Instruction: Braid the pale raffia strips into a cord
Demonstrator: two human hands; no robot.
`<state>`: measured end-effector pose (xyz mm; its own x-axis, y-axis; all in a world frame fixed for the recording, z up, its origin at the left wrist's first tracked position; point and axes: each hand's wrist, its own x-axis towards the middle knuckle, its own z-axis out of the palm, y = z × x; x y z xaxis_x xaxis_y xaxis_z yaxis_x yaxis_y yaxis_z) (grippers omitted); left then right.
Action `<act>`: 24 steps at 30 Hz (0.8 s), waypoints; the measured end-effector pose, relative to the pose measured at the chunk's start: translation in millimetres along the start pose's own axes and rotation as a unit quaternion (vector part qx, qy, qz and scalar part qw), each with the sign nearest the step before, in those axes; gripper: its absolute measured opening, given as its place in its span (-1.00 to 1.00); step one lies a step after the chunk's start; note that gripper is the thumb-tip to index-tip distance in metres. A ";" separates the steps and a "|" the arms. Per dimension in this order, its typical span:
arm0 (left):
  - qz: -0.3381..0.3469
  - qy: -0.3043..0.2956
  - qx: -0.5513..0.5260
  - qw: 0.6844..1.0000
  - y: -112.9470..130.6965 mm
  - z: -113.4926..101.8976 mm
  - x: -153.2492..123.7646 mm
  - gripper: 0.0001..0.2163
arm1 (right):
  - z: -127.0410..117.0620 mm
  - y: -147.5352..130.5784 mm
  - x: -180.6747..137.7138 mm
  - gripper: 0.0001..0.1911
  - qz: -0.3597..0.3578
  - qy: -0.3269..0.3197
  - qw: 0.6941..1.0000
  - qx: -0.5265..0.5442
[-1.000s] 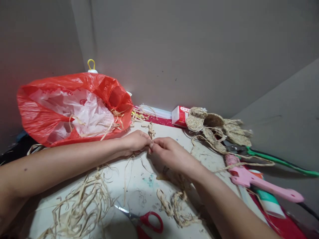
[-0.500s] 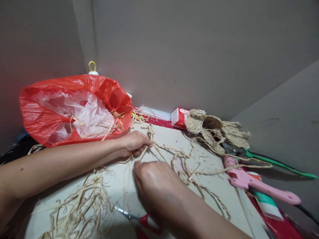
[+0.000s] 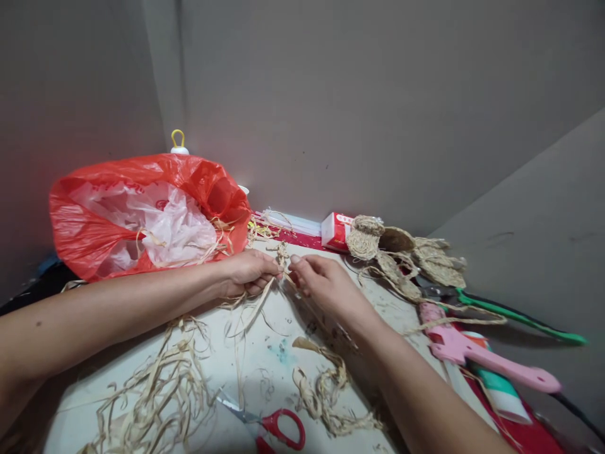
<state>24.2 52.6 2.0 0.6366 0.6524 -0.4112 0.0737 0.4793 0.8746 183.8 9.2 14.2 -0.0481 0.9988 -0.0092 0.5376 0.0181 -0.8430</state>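
Note:
Near the far middle of the white board, my left hand (image 3: 253, 271) pinches a braided cord (image 3: 282, 252) of dry plant fibre, with loose strands trailing below the fingers. Just to its right, my right hand (image 3: 324, 280) has thumb and fingers closed on the strands of the same cord. My right forearm covers part of the board. Red-handled scissors (image 3: 283, 429) lie half spread at the near edge. Left of them is a tangled heap of fibre strips (image 3: 155, 391), and to their right rests a curled braided piece (image 3: 326, 397).
A red plastic bag (image 3: 94, 183) with fibre strips stands at the back left. Along the back are a red-and-white tissue pack (image 3: 336, 231) and woven fibre pieces (image 3: 363, 238). Green-handled pliers (image 3: 520, 317), a pink glue gun (image 3: 496, 366) and a white-and-teal bottle (image 3: 501, 391) lie at the right.
My right hand has moved up and away from me, from the board's middle to the cord beside my left hand. The scissors and curled braided piece now show more. My left hand keeps its hold.

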 end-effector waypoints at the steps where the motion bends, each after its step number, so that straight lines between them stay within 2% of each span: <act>1: 0.001 -0.001 -0.001 1.000 0.7 1.1 -0.4 -0.85 | 5.5 4.1 1.9 -0.62 0.031 -0.039 0.997 0.050; 4: 0.003 -0.004 0.006 1.000 0.8 2.6 -1.2 -0.85 | 16.6 7.8 1.9 -0.60 0.108 -0.128 0.969 0.184; 9: 0.006 -0.046 0.042 0.998 -1.9 -1.9 -1.5 -0.87 | 11.8 10.8 5.5 -0.65 0.160 -0.176 0.945 0.223; 12: 0.017 -0.069 0.048 0.996 -1.8 -5.3 -2.5 -0.89 | 5.3 18.3 9.9 -0.64 0.170 -0.241 0.915 0.276; 17: 0.053 -0.043 0.132 0.989 2.2 -7.1 -5.8 -0.87 | 0.4 26.0 11.9 -0.64 0.163 -0.292 0.871 0.361; 21: 0.104 -0.003 0.305 0.947 5.9 -6.4 -7.0 -0.89 | 0.4 27.0 11.7 -0.67 0.173 -0.307 0.859 0.372; 24: 0.164 0.010 0.385 0.908 7.6 -6.8 -6.6 -0.87 | 3.7 26.3 11.4 -0.69 0.180 -0.286 0.858 0.388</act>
<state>15.4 55.9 9.6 0.7072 0.7007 -0.0939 0.4032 -0.2906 0.8677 194.3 20.9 -10.1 -0.5206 0.7439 -0.4190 -0.1074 -0.5439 -0.8323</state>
